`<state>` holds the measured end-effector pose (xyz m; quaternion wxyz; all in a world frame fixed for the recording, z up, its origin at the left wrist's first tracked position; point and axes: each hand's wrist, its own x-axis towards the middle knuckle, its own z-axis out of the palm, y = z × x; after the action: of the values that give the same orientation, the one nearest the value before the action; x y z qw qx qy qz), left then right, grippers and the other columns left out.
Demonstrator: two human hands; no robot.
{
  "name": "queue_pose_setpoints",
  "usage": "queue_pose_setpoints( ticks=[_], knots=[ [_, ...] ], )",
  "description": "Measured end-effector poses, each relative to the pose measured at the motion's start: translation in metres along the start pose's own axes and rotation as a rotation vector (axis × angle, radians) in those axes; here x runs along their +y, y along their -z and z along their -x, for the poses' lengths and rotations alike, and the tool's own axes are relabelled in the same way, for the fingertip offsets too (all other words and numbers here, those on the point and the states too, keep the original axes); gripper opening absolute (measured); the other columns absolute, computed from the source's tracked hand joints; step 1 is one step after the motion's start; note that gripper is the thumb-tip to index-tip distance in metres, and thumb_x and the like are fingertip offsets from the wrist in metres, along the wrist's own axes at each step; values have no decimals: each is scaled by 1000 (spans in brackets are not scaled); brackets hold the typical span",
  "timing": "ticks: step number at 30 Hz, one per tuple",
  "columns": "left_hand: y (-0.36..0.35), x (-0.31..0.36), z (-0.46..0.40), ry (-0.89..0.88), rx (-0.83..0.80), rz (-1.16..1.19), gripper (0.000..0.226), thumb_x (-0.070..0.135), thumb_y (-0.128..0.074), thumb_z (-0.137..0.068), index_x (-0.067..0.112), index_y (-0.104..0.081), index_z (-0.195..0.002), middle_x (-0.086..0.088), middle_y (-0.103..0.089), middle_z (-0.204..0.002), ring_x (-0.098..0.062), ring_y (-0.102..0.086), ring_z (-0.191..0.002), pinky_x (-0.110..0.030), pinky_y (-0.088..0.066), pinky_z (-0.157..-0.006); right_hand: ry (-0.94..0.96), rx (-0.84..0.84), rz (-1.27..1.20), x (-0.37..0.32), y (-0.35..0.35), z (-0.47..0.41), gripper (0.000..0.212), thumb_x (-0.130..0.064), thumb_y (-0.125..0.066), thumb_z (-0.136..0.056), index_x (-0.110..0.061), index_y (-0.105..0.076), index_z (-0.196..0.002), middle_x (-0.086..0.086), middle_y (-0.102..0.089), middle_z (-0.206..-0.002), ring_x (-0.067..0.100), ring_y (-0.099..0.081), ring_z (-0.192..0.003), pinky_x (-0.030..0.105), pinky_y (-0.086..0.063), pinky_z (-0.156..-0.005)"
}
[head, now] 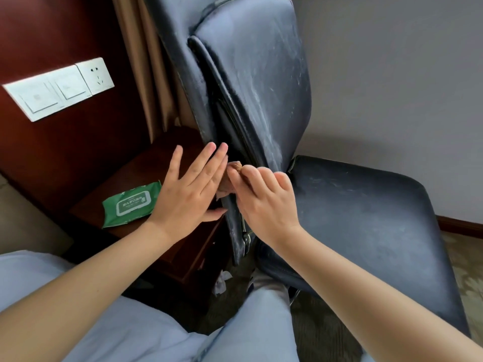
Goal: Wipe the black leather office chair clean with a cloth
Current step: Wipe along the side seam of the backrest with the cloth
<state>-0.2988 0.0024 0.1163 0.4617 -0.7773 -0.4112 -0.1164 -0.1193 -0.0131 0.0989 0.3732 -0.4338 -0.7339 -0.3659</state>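
The dusty black leather office chair (360, 212) stands in front of me, its backrest (256, 82) rising at the centre and its seat spreading to the right. A small, soiled brownish cloth (226, 183) is bunched against the chair's side edge near the armrest bar. My right hand (264, 199) pinches this cloth with curled fingers against the edge. My left hand (190, 189) has straight fingers and lies flat beside the cloth, touching it and the chair's side.
A green pack of wet wipes (130, 205) lies on a dark wooden bedside table (162, 163) left of the chair. White wall switches and a socket (60, 87) are on the red-brown panel. A crumpled tissue (222, 282) lies on the floor. My knees in light blue trousers are below.
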Motion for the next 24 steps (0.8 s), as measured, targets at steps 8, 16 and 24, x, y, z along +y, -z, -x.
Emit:
queue_pose_setpoints(
  ticks=[8,16,24],
  knots=[
    [-3,-8,4,-44,48,110,96,51,-71,-74,-3,-31,-143,-14,-22,-154,-26,-20,-144,-55,-14,-114,74,-234,132,-6,-20,46,39,-14,-52,-80,-8,-63,-118,4,-56,-92,22,-39,-82,32,-31,-70],
    [-6,-4,13,-41,-13,171,105,63,-65,-72,-3,-27,-145,-14,-20,-155,-27,-21,-144,-57,-17,-113,-36,-81,258,-8,-18,12,37,-16,-42,-85,-16,-51,-121,-1,-38,-101,19,-37,-88,31,-27,-77],
    [-12,-5,13,15,-5,265,102,58,-64,-73,-6,-26,-143,-19,-19,-153,-30,-23,-142,-51,-9,-116,21,-176,224,-7,-27,30,45,-13,-37,-85,-14,-62,-122,1,-37,-101,20,-37,-88,31,-28,-77]
  ],
)
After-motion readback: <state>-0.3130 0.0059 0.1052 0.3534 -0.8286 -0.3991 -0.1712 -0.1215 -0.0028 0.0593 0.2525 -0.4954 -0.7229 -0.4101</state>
